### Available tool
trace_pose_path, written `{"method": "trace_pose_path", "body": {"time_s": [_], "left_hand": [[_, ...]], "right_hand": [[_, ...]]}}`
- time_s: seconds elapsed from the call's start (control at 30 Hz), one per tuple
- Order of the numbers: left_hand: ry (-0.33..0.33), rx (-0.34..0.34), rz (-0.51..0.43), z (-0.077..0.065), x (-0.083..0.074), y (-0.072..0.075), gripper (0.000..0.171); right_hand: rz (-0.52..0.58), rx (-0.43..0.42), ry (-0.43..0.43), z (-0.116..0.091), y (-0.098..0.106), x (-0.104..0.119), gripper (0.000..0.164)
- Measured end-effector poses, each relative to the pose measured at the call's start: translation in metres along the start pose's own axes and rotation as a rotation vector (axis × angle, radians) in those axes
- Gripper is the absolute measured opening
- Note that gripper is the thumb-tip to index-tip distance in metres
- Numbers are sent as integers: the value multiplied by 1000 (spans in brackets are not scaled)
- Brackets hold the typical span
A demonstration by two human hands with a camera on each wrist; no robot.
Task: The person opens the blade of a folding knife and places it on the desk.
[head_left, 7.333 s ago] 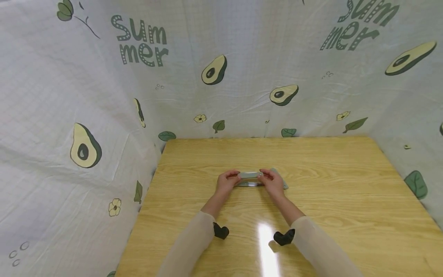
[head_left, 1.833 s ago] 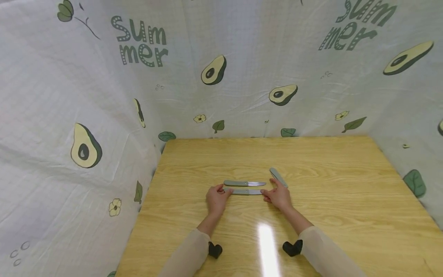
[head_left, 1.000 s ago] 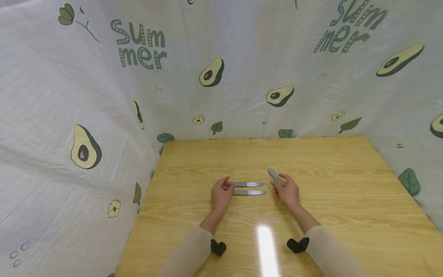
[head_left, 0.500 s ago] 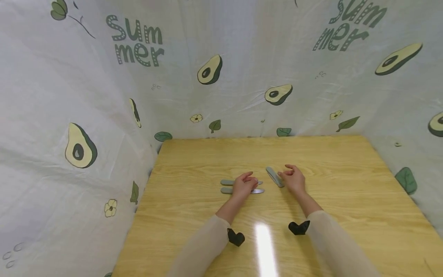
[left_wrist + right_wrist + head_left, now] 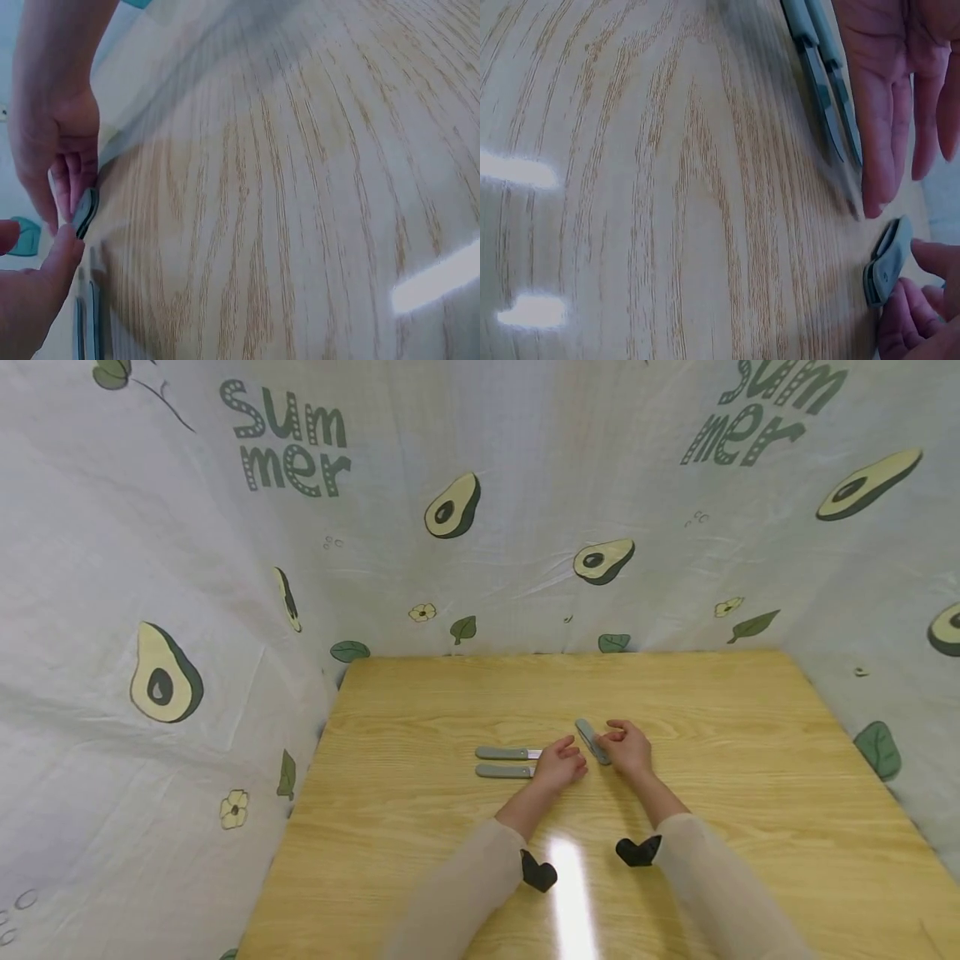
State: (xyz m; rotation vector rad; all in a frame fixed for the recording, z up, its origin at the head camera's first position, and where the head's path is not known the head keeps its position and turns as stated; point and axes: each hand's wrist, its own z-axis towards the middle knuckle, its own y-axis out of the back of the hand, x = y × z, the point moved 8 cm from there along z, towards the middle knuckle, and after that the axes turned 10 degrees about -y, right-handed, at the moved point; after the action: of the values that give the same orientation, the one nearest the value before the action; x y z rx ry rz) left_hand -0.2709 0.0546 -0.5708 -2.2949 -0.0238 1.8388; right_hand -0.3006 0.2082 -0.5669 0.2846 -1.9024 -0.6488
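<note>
Two green-handled folding knives lie unfolded and parallel, the far knife [image 5: 501, 753] and the near knife [image 5: 504, 772], blades pointing right. My left hand [image 5: 561, 765] reaches over their blades with relaxed, spread fingers and holds nothing, hiding the blade ends in the head view. A third folding knife [image 5: 587, 735], folded, lies slantwise to the right. In the right wrist view this folded knife [image 5: 887, 262] shows its blade slot, and my right hand [image 5: 934, 322] pinches its near end between thumb and fingers. From the left wrist view, the right hand [image 5: 60, 127] comes down onto it.
The wooden table [image 5: 420, 693] ends against a white curtain [image 5: 525, 460] printed with avocados, which also hangs along the left and right sides. A bright light reflection [image 5: 572, 902] shows on the tabletop near the front.
Earlier both hands held one knife, then set it beside the other unfolded one. The left hand has since moved right across the blades, and the right hand has gone to the folded knife.
</note>
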Motion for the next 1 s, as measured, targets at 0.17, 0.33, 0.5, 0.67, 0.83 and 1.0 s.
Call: {"method": "trace_pose_path", "body": {"time_s": [0.17,0.33,0.5,0.67,0.83,1.0], "left_hand": [[19,13,1,3,6,-10,57],[45,-1,-29,5,9,-14,61],[58,2,-66,5,11,-15,64],[63,-9,-75,3,10,-10,66],[47,-28,-60,1,8,-5,66],[16,-73,-57,-1,3,5,63]], "right_hand": [[-29,6,30,-3,-1,5,53],[-66,8,45,-7,0,9,57],[-91,3,34,-8,1,7,58],[-67,27,28,-12,-4,6,53],[-4,52,7,-17,-8,3,56],[78,72,-6,-20,-11,3,57]]}}
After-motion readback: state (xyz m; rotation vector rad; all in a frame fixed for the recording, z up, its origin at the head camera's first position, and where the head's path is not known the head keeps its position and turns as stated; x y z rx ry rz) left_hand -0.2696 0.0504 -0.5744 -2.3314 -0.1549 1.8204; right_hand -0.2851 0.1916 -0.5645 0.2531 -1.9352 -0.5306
